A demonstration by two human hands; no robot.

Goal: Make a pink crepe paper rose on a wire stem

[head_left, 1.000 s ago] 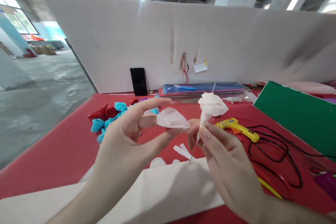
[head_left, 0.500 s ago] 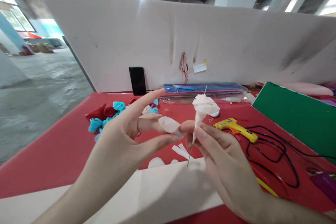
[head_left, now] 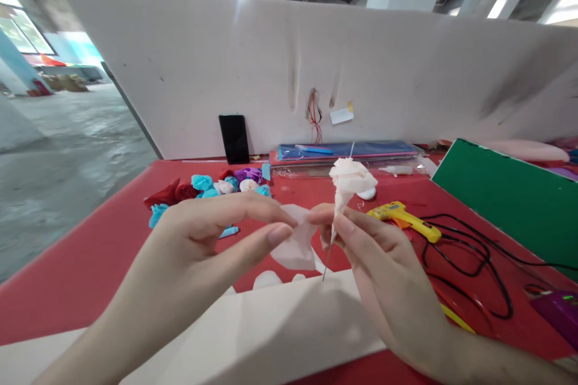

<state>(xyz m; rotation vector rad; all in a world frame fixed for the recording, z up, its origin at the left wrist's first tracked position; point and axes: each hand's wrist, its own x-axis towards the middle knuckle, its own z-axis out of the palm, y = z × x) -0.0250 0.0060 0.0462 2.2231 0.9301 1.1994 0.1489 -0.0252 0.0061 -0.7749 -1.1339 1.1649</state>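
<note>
My right hand (head_left: 383, 264) pinches the wrapped base of a pale paper flower (head_left: 351, 177) on a thin wire, which stands nearly upright. A thin, pale petal piece (head_left: 295, 243) hangs between my two hands, its upper right edge at my right index fingertip. My left hand (head_left: 217, 240) is just left of the petal, its fingertips at the petal's upper left edge and its thumb and index finger apart. The far side of the petal and the other left fingers are hidden.
Crepe flowers (head_left: 203, 183) lie at the back left, near a black phone (head_left: 234, 139). A yellow glue gun (head_left: 406, 221) with a looping black cord is on the right, before a green board (head_left: 506, 198). White paper (head_left: 271, 331) lies in front.
The petal piece, earlier small and curled between the hands, now hangs spread out and lower. My left index finger has come down from its raised position. My right hand keeps its hold.
</note>
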